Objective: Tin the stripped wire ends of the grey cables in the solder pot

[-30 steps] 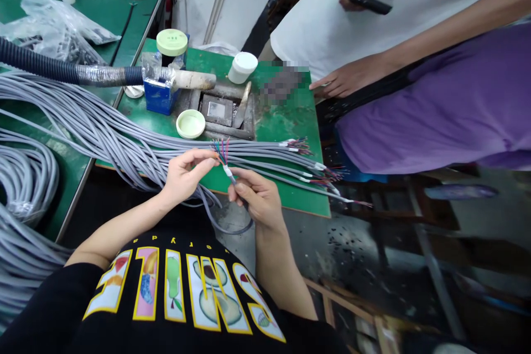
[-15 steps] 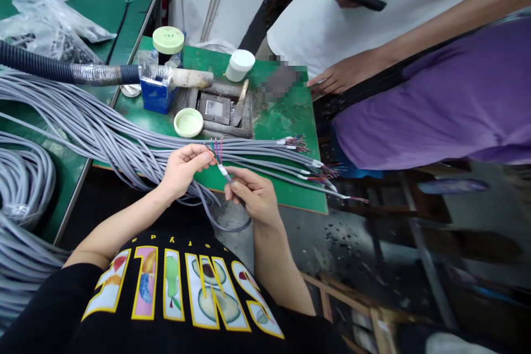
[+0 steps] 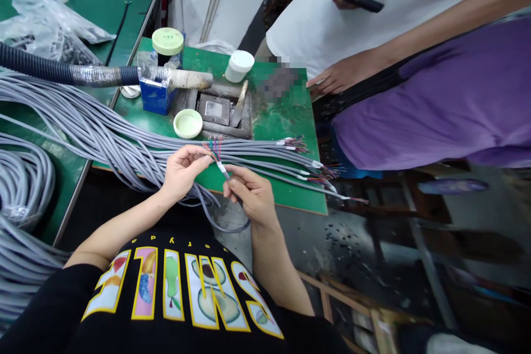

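My right hand point(image 3: 251, 192) grips a grey multi-core cable point(image 3: 226, 175) just below its white-wrapped end. From that end a fan of thin coloured wires point(image 3: 214, 147) points up and away from me. My left hand point(image 3: 185, 168) pinches at the wires' left side with thumb and forefinger; which strand lies between them is too small to make out. The held cable loops down below my right hand. Beyond both hands, a bundle of grey cables point(image 3: 124, 133) lies across the green table point(image 3: 286, 121), several stripped ends fanned out at the right.
A soldering pot point(image 3: 215, 108) set in a dark frame sits behind the cables, a flat blade point(image 3: 239, 105) leaning on it. Nearby are an open pale-green tub point(image 3: 188, 123), a white jar point(image 3: 239, 66) and an extraction hose point(image 3: 112, 75). Another person's hand point(image 3: 338, 77) rests at the table's right edge.
The view has shifted slightly. Both hands have stayed around the same cable end, and the coloured wires look more spread than half a second ago.
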Available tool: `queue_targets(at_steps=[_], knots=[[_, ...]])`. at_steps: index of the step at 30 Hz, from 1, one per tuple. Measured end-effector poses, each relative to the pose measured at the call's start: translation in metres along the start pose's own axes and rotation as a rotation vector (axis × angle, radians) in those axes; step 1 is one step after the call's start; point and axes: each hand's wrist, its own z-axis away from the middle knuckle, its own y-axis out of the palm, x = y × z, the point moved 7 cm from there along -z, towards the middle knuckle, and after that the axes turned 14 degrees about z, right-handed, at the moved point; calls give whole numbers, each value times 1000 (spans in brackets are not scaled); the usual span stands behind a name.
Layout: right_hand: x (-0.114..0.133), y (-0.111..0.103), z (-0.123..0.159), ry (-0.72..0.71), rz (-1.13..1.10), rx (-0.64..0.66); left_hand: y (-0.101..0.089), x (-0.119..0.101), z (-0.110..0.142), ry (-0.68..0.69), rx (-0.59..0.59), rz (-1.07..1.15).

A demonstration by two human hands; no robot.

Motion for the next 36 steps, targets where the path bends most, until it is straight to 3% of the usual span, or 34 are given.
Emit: queue_targets(at_steps=[26,32,36], knots=[[9,1,-2,-47,87,-20,-3,7,-4,-215,-78,59],[10,1,-2,-51,122,-19,-1,-3,-9,-121,-43,-49],[9,-1,-2,-38,123,-4,1,-11,-8,58,29,-142]])
